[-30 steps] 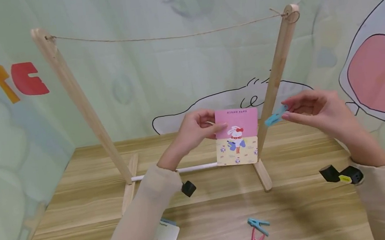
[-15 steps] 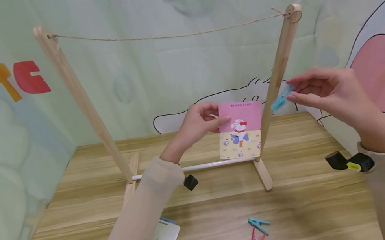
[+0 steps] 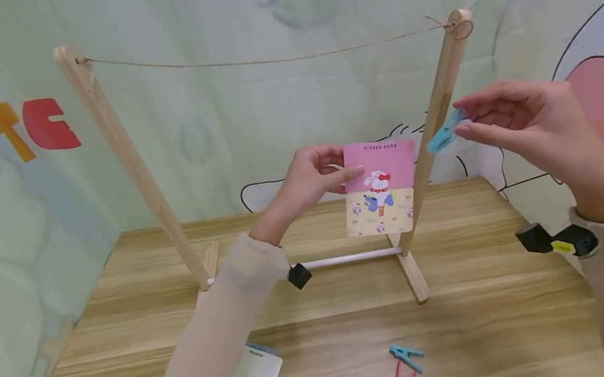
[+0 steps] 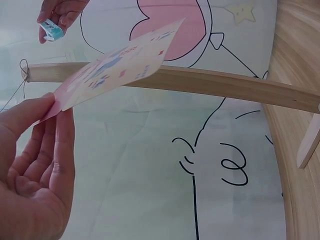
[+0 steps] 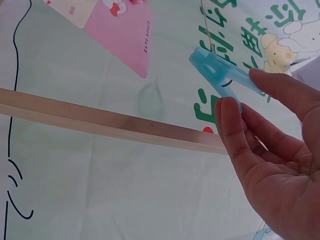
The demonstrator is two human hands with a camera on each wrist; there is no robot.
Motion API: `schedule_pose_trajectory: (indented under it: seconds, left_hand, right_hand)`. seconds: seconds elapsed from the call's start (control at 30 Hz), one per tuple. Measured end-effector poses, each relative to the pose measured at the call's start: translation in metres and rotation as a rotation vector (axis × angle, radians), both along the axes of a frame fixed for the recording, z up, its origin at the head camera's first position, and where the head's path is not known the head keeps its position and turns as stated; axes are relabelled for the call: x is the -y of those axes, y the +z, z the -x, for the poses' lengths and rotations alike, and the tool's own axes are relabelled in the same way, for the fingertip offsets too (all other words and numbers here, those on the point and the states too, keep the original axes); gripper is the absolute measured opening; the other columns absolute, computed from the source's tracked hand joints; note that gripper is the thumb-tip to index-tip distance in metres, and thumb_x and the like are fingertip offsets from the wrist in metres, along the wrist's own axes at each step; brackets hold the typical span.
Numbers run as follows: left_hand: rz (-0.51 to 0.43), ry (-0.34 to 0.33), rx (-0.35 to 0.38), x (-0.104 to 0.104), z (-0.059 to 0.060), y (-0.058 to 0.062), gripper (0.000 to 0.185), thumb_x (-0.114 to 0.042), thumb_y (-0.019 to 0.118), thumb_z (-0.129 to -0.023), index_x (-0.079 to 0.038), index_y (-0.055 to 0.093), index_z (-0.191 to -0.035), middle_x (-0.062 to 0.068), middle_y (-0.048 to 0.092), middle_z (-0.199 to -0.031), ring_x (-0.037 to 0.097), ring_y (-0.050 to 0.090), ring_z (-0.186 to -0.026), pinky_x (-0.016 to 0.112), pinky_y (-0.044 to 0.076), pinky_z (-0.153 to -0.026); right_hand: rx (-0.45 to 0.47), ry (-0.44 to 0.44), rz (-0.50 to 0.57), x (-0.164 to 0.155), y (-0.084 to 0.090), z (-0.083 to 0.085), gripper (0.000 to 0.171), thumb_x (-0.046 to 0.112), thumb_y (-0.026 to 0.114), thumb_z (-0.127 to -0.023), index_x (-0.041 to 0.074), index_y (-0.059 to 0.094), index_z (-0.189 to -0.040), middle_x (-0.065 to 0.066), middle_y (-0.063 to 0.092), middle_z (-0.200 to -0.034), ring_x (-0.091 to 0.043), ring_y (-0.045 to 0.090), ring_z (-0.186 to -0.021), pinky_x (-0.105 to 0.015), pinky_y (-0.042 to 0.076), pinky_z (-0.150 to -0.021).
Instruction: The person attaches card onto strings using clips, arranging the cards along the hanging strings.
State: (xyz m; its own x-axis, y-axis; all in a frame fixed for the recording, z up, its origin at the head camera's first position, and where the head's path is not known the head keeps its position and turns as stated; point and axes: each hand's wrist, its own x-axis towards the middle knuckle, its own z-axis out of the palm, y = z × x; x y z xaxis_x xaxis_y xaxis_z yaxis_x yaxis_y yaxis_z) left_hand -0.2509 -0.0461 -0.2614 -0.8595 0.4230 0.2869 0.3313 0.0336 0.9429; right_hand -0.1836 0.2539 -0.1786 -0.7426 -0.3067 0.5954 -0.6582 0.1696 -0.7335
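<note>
Your left grip (image 3: 316, 175) pinches the rabbit card (image 3: 380, 188) at its left edge; your right grip (image 3: 534, 118) pinches the blue clothespin (image 3: 445, 133) by its handles.

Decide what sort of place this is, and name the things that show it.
Perhaps an indoor play or craft corner, judging by the cartoon-printed backdrop, the wooden frame with a string across its top, and the rabbit picture card in the person's left hand.
</note>
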Motion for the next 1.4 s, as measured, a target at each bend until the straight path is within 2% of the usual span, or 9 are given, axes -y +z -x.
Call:
schedule_pose_trajectory:
  seconds: [0.17,0.43,0.6,0.9,1.03,1.2,1.33,1.4]
  left_hand:
    - [-0.011,-0.006,-0.01,-0.001,0.0,0.006,0.025,-0.009,0.078,-0.088,0.0,0.069,-0.109,0.014,0.068,-0.1,0.027,0.071,-0.082,0.039,0.061,-0.073]
    - [0.001,0.001,-0.021,0.001,0.002,0.017,0.025,-0.01,0.078,-0.088,0.0,0.069,-0.109,0.014,0.069,-0.1,0.026,0.071,-0.083,0.038,0.061,-0.073]
    - [-0.015,-0.016,-0.027,0.002,0.003,0.024,0.024,-0.008,0.077,-0.088,0.001,0.068,-0.108,0.015,0.069,-0.099,0.026,0.072,-0.084,0.039,0.061,-0.073]
    - [-0.04,-0.026,-0.083,0.0,0.004,0.038,0.022,-0.007,0.077,-0.088,0.001,0.069,-0.106,0.016,0.069,-0.098,0.028,0.071,-0.081,0.041,0.061,-0.073]
    - [-0.049,-0.026,-0.102,-0.001,0.004,0.043,0.022,-0.007,0.077,-0.088,0.001,0.069,-0.107,0.015,0.069,-0.098,0.028,0.071,-0.082,0.041,0.061,-0.074]
    - [-0.068,-0.023,-0.124,-0.001,0.005,0.048,0.022,-0.006,0.076,-0.089,0.002,0.068,-0.107,0.015,0.069,-0.098,0.028,0.071,-0.082,0.041,0.06,-0.074]
    - [-0.081,-0.027,-0.132,-0.003,0.005,0.054,0.022,-0.006,0.077,-0.088,0.002,0.068,-0.106,0.015,0.069,-0.098,0.029,0.071,-0.082,0.041,0.06,-0.074]
    - [-0.083,-0.03,-0.132,-0.004,0.005,0.057,0.022,-0.006,0.077,-0.088,0.002,0.068,-0.107,0.015,0.069,-0.098,0.029,0.071,-0.083,0.041,0.06,-0.074]
  right_hand:
    - [0.002,0.013,0.002,0.001,0.007,0.001,0.028,-0.02,0.069,-0.082,-0.018,0.065,-0.11,-0.013,0.073,-0.094,-0.017,0.071,-0.08,-0.017,0.056,-0.071]
    - [-0.006,0.041,0.043,0.005,0.022,0.004,0.029,-0.021,0.068,-0.081,-0.019,0.064,-0.11,-0.016,0.073,-0.096,-0.019,0.071,-0.081,-0.021,0.056,-0.077]
    - [-0.002,0.062,0.064,0.009,0.033,0.009,0.03,-0.021,0.068,-0.082,-0.019,0.063,-0.112,-0.017,0.072,-0.101,-0.02,0.071,-0.084,-0.022,0.055,-0.08]
    - [0.014,0.1,0.107,0.013,0.053,0.016,0.031,-0.019,0.068,-0.083,-0.02,0.062,-0.114,-0.02,0.071,-0.101,-0.023,0.07,-0.084,-0.022,0.055,-0.082]
    - [-0.037,0.035,0.038,0.016,0.064,0.018,0.031,-0.017,0.069,-0.084,-0.017,0.064,-0.114,-0.017,0.071,-0.103,-0.021,0.07,-0.085,-0.019,0.054,-0.084]
    - [-0.075,-0.102,-0.085,0.021,0.078,0.023,0.03,-0.011,0.072,-0.085,-0.011,0.068,-0.115,-0.011,0.073,-0.102,-0.017,0.07,-0.088,-0.015,0.052,-0.084]
    - [-0.101,-0.157,-0.143,0.025,0.086,0.028,0.029,-0.007,0.073,-0.086,-0.008,0.069,-0.115,-0.008,0.073,-0.103,-0.014,0.07,-0.089,-0.013,0.051,-0.085]
    - [-0.105,-0.153,-0.137,0.026,0.089,0.03,0.029,-0.007,0.073,-0.086,-0.008,0.069,-0.115,-0.008,0.073,-0.104,-0.015,0.069,-0.089,-0.014,0.051,-0.085]
